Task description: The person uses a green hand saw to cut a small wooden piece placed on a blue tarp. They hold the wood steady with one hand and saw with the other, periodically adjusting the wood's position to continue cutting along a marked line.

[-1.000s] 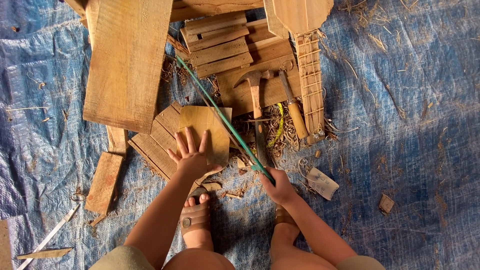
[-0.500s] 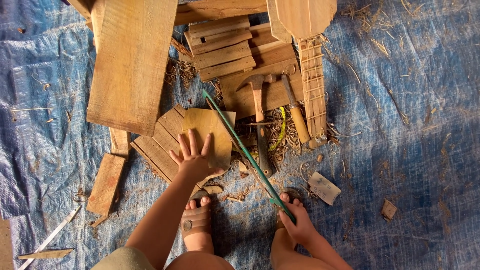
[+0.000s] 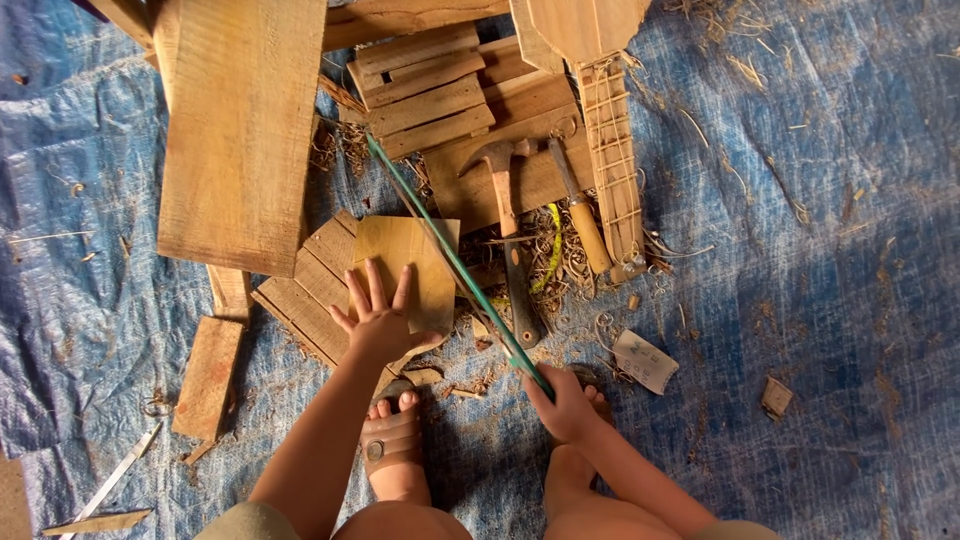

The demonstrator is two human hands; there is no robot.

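Observation:
My left hand (image 3: 378, 318) lies flat, fingers spread, on a thin tan wood piece (image 3: 408, 268) that rests on a slatted wooden panel (image 3: 318, 290). My right hand (image 3: 563, 402) grips the handle end of a green-framed saw (image 3: 455, 262), whose blade runs up and to the left along the right edge of the tan piece. My left foot in a sandal (image 3: 392, 448) sits just below the panel.
A wide plank (image 3: 245, 125) lies upper left, a stack of slats (image 3: 425, 85) and a ladder-like wooden frame (image 3: 612, 160) above. A hammer (image 3: 508, 240) and a wooden-handled tool (image 3: 580, 210) lie among shavings. Small blocks (image 3: 208, 375) and scraps (image 3: 645, 360) dot the blue tarp (image 3: 820, 250).
The saw slid down and toward me half a second ago, then pushed back up and left. My right hand moved with it. The left hand stayed flat on the tan piece.

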